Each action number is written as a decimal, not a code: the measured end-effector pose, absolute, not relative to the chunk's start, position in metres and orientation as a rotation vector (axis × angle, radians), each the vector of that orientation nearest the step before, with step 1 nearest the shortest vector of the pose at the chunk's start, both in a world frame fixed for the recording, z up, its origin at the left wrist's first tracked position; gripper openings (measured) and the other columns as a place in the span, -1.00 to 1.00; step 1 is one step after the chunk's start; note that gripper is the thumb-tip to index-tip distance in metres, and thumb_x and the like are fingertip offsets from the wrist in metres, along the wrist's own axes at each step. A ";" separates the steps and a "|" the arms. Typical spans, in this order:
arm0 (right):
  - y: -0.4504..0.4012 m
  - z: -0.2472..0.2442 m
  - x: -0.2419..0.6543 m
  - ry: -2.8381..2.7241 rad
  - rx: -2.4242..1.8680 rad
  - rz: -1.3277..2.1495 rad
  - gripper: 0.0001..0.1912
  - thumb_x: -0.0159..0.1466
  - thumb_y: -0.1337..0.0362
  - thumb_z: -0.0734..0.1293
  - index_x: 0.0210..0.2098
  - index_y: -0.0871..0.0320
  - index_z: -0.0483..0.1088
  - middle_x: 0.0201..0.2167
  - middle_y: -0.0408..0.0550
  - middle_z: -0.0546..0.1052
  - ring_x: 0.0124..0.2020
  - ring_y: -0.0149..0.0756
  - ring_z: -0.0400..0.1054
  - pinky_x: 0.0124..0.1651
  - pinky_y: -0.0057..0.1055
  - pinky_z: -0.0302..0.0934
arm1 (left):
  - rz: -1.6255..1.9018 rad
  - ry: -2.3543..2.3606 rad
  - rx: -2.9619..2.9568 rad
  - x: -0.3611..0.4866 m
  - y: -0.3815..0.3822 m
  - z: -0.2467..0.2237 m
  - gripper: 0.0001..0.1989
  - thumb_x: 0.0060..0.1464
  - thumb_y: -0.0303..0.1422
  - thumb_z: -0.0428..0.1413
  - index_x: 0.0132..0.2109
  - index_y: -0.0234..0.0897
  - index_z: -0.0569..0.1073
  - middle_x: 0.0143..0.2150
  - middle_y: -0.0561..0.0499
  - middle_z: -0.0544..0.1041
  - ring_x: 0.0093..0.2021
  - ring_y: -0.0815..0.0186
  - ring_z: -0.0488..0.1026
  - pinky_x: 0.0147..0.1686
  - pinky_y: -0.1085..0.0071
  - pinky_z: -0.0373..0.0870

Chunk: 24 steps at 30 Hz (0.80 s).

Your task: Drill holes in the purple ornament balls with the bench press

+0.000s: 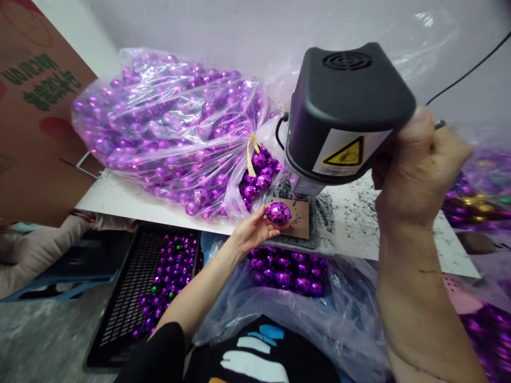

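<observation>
A shiny purple faceted ball [278,213] is held in the fingers of my left hand [259,227], just over a brown board on the machine's base plate [313,239]. Right above the ball stands a small black bench drill press [351,101] with a yellow warning label; its lower tip comes down close to the ball. My right hand [423,159] is closed at the right side of the machine's head, around a lever mostly hidden by the fingers. Only a dark knob [439,124] sticks out. Dark shavings lie scattered around the base.
A large tied clear bag [167,133] of purple balls lies on the white table [351,213]. An open bag of balls [287,274] rests on my lap. A black crate [120,298] stands lower left, beside a cardboard box [35,117] and another person's sleeve [40,250].
</observation>
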State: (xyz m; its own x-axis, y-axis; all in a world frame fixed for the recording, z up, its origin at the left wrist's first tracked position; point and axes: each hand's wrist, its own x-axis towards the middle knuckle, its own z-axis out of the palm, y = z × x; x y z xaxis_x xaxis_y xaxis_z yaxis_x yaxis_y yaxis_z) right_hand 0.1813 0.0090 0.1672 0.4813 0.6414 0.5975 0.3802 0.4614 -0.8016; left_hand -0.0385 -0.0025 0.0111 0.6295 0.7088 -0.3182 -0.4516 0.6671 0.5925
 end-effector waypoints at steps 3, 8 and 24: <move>0.009 0.167 0.181 -1.124 -1.133 0.199 -0.42 0.30 -0.10 0.19 -0.58 0.29 0.14 -0.55 -0.15 0.29 -0.62 -0.66 0.19 -0.62 -0.61 0.07 | 0.694 0.613 0.514 -0.039 0.000 0.008 -0.56 0.17 -0.14 0.20 0.11 -0.29 0.45 -0.11 -0.15 0.62 -0.17 0.20 0.62 -0.27 0.42 0.49; 0.008 0.168 0.180 -1.114 -1.142 0.214 -0.46 0.31 -0.06 0.20 -0.52 0.31 0.26 -0.53 -0.15 0.31 -0.60 -0.67 0.19 -0.60 -0.63 0.10 | 0.823 0.755 0.903 -0.038 0.002 0.010 -0.43 -0.02 -0.30 0.36 0.15 -0.27 0.44 0.00 -0.11 0.58 -0.10 0.23 0.57 -0.11 0.36 0.48; 0.010 0.168 0.179 -1.141 -1.151 0.171 -0.45 0.33 -0.05 0.18 -0.58 0.29 0.16 -0.54 -0.13 0.32 -0.59 -0.67 0.18 -0.58 -0.64 0.07 | 1.070 1.031 2.133 -0.002 -0.002 -0.013 -0.48 0.13 -0.48 0.17 0.23 -0.21 0.27 0.21 -0.18 0.37 0.27 0.13 0.32 0.29 0.08 0.24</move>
State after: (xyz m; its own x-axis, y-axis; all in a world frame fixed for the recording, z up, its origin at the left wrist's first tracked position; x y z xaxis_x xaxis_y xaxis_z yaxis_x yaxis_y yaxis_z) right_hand 0.1793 0.0096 0.1683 0.4691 0.6287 0.6203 0.4189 0.4599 -0.7830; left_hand -0.0017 -0.0019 -0.0134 0.3935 0.8165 0.4224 0.3922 -0.5647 0.7262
